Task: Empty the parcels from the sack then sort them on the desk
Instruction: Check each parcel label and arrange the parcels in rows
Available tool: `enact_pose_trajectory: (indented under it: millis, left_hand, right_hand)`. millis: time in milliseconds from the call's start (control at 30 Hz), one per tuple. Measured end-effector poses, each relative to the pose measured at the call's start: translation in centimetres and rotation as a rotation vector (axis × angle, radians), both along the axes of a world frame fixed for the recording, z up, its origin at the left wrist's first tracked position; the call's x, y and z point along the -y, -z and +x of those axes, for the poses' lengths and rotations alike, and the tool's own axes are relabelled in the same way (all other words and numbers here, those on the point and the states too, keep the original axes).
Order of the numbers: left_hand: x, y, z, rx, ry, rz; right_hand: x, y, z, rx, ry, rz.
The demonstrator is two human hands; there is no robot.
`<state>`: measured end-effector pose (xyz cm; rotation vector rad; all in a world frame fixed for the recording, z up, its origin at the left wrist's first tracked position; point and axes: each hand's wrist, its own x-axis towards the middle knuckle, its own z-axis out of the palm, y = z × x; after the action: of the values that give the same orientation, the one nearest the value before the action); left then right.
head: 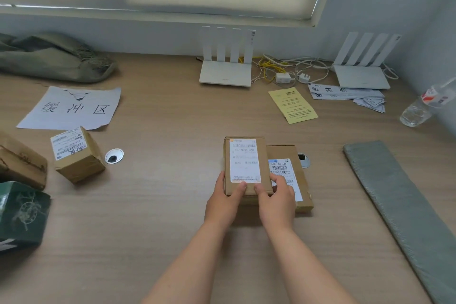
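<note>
Left hand (223, 202) and right hand (276, 201) grip a labelled parcel (245, 163) at the desk (160, 205); sack (54, 59) looks emptied, left-side parcels (76, 155) apparently await sorting

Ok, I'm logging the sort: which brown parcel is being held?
The narrow brown parcel mid-desk, label up: left hand and right hand grip its near end. The tilted box lies apart at left.

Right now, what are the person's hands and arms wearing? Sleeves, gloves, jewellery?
Left hand and right hand are bare: no gloves, rings or watch visible. Both forearms show uncovered to the frame's bottom edge; no sleeve in view.
</note>
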<state>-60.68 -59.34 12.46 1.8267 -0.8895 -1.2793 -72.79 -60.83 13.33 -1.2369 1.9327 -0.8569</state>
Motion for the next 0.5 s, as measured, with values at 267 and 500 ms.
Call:
enact_pose_trajectory:
  millis: [267, 500]
  left_hand:
    - [-3.2, -2.4, 0.7, 0.03, -0.066, 0.018]
    - [-9.4, -7.5, 1.2, -0.003, -0.1, -0.176]
  right_hand:
    - [-1.3, -1.9, -0.9, 0.062, -0.035, -0.024]
    - [-7.2, -7.0, -0.7, 0.585, -0.14, -0.039]
